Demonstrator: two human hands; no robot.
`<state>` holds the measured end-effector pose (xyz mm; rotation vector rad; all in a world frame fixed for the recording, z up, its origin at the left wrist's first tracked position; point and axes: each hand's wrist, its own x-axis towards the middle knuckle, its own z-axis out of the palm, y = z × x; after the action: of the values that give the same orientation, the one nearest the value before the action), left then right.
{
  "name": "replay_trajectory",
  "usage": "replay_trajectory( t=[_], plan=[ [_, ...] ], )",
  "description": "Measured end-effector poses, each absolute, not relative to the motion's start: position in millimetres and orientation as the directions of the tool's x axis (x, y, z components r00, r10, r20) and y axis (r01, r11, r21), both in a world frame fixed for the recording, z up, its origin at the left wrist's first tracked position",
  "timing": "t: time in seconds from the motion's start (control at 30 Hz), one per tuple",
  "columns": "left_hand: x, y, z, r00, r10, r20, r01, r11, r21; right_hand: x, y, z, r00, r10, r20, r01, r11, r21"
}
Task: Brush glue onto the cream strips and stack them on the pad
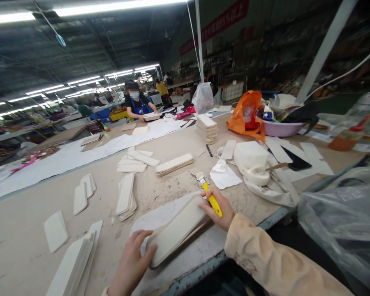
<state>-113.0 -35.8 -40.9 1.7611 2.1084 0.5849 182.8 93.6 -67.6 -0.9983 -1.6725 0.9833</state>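
A stack of long pale strips with rounded ends [179, 230] lies on white paper near the table's front edge. My left hand [134, 257] grips the stack's near left end, thumb on top. At its far right end is my right hand [220, 209], closed round a brush with a yellow handle [214, 200], its fingertips touching the strips. The brush head points away from me, beside scissors [203, 179] on the table. More piles of pale strips lie to the left [126, 195], ahead [174, 164] and at the near left [72, 267].
A white tub [250, 155], a tape roll [256, 176] and a black phone [296, 159] lie to the right, before a purple basin [282, 128] and an orange bag [246, 115]. A plastic bag [342, 218] hangs at the right edge. A person [137, 102] works across the table.
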Motion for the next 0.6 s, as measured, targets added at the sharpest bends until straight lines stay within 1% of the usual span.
replay_trajectory(
  t=[0.13,0.27,0.33,0.43,0.53,0.6],
  plan=[
    [-97,-19,-25,-0.128,0.991,0.023,0.836,0.096,0.540,184,109,-45,-0.264,0.922,0.283,-0.049,0.281,-0.959],
    [-69,0,-12,-0.048,0.994,-0.100,0.758,0.101,0.644,190,126,-28,-0.284,0.918,0.278,-0.274,0.200,-0.941],
    [-56,6,-8,-0.026,0.993,-0.114,0.735,0.096,0.672,196,131,-23,-0.280,0.922,0.265,-0.355,0.157,-0.922],
    [-38,13,-6,-0.044,0.996,-0.080,0.679,0.089,0.728,208,135,-18,-0.257,0.938,0.232,-0.416,0.109,-0.903],
    [-15,20,-5,-0.004,0.990,-0.140,0.565,0.118,0.817,219,138,-14,-0.255,0.946,0.198,-0.415,0.078,-0.907],
    [5,25,-5,0.066,0.981,-0.184,0.543,0.120,0.831,225,140,-12,-0.256,0.948,0.190,-0.404,0.073,-0.912]
  ],
)
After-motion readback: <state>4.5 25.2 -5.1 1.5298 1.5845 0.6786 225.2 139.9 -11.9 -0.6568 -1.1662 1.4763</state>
